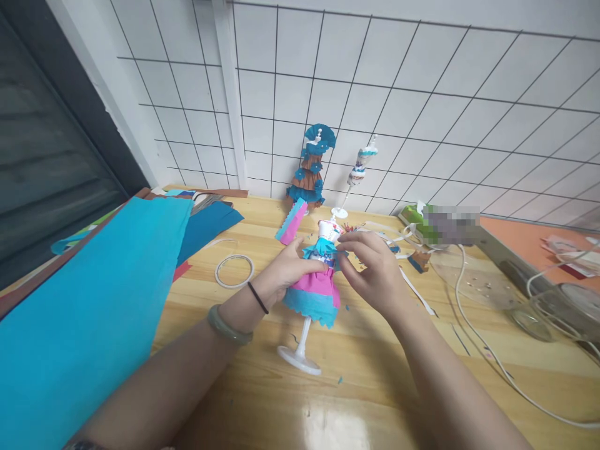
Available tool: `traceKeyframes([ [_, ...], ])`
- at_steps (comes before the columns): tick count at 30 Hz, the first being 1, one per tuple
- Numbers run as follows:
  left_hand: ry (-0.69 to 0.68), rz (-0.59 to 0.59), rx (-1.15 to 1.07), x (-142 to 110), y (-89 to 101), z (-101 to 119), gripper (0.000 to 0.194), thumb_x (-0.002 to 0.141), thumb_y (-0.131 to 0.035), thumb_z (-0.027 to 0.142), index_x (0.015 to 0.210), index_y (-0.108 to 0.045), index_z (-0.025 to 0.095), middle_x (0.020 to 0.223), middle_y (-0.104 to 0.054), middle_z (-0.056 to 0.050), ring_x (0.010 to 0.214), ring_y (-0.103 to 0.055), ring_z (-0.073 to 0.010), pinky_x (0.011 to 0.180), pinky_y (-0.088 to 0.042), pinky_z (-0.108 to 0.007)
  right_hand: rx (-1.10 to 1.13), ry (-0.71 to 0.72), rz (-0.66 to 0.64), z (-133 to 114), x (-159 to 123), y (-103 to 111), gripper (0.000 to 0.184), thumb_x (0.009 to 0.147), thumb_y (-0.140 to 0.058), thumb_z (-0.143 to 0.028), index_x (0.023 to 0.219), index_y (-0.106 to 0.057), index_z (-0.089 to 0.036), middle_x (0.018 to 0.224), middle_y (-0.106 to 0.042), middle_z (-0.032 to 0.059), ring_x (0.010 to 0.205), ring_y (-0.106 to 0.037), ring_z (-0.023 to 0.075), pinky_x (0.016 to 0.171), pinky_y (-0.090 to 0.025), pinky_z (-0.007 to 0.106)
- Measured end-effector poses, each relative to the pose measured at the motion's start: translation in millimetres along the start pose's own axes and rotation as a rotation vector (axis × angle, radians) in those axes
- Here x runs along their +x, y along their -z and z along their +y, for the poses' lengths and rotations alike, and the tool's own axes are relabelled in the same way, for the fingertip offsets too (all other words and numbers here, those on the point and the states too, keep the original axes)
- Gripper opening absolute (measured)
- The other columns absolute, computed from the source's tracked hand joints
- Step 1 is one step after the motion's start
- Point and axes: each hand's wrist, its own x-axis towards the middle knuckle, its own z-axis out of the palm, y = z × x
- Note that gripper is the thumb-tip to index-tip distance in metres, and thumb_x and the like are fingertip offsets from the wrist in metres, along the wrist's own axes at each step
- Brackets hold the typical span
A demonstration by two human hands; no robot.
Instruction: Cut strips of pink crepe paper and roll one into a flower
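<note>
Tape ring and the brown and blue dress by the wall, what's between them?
A pink and light-blue strip lies between the tape ring and the brown and blue dress, in the head view.

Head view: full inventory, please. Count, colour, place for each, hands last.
skirted dress form: one, white, pink and blue, centre
ruffled dress form: one, teal and brown, by wall
slim dress form: one, white and blue, right of ruffled one
paper strip: one, pink and blue, behind left hand
tape roll: one, whitish, left
large sheet: one, bright blue, far left
smaller sheet: one, darker blue, beside it
green item: one, unclear, back right
scraps: several, mixed, right
cable: white, right
tabletop: one, pale wood
tiled wall: one, white, back
hands: two, bare; left at form's waist, right at its bodice
</note>
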Motion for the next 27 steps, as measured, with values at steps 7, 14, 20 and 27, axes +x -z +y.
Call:
traceKeyframes([
  [7,-0.013,-0.034,-0.015,0,1.2,-1,0.066,0.060,-0.073,0.013,0.118,-0.044,0.018,0.088,-0.063,-0.003,0.075,-0.061,-0.0143,0.070,-0.047,-0.025,0.063,-0.051,-0.109,-8,2,5,0.020,0.077,-0.055,-0.014,0.095,-0.058,-0.021,0.099,-0.061,0.0084,0.094,-0.055,0.0241,0.080,-0.044,0.042],
  [14,0.023,-0.006,0.004,2,1.8,-5,0.089,0.056,-0.078,0.017,0.133,-0.032,0.018,0.102,-0.061,-0.008,0.088,-0.061,-0.0193,0.073,-0.048,-0.028,-0.031,0.023,-0.052,0,0,-1,0.006,0.081,-0.055,-0.017,0.085,-0.057,-0.021,0.093,-0.064,0.0078,0.087,-0.057,0.0225,0.073,-0.044,0.039],
  [20,0.022,-0.031,0.034,0,1.1,-5,0.088,0.058,-0.077,0.019,0.133,-0.031,0.016,0.103,-0.061,-0.009,0.088,-0.061,-0.0201,0.077,-0.048,-0.031,-0.031,0.018,-0.025,5,-1,-3,0.004,0.083,-0.054,-0.019,0.086,-0.057,-0.020,0.093,-0.064,0.0068,0.088,-0.057,0.0210,0.074,-0.044,0.037],
  [27,0.046,-0.011,0.027,1,1.2,-4,0.086,0.055,-0.078,0.017,0.131,-0.035,0.015,0.101,-0.063,-0.009,0.089,-0.061,-0.0206,0.082,-0.046,-0.032,0.005,-0.031,-0.036,3,0,-2,0.006,0.084,-0.052,-0.019,0.088,-0.056,-0.021,0.093,-0.064,0.0068,0.089,-0.057,0.0216,0.076,-0.044,0.038],
])
